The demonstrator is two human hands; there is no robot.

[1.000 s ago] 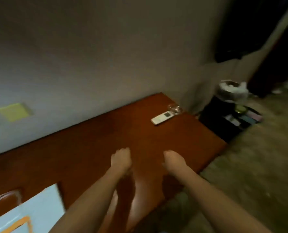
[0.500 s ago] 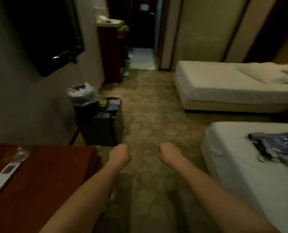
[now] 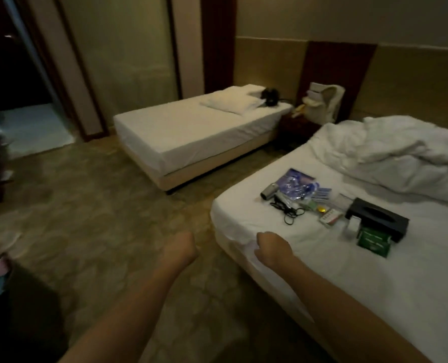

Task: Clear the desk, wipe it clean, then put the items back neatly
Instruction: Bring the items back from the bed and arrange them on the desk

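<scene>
- Desk items, among them a black tissue box [image 3: 377,218], green packets [image 3: 373,242] and a coiled cable [image 3: 291,213], are laid on the near bed [image 3: 374,284], right of centre.
- Both fists, left hand [image 3: 179,248] and right hand [image 3: 271,247], are held curled and empty at lower centre.

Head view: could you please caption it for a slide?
Both hands, left and right, curled and empty, face small items on the near bed.

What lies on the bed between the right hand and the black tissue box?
In the head view, bare white sheet runs from the right hand most of the way; nearer the black tissue box lie a small pill pack and green packets.
</scene>
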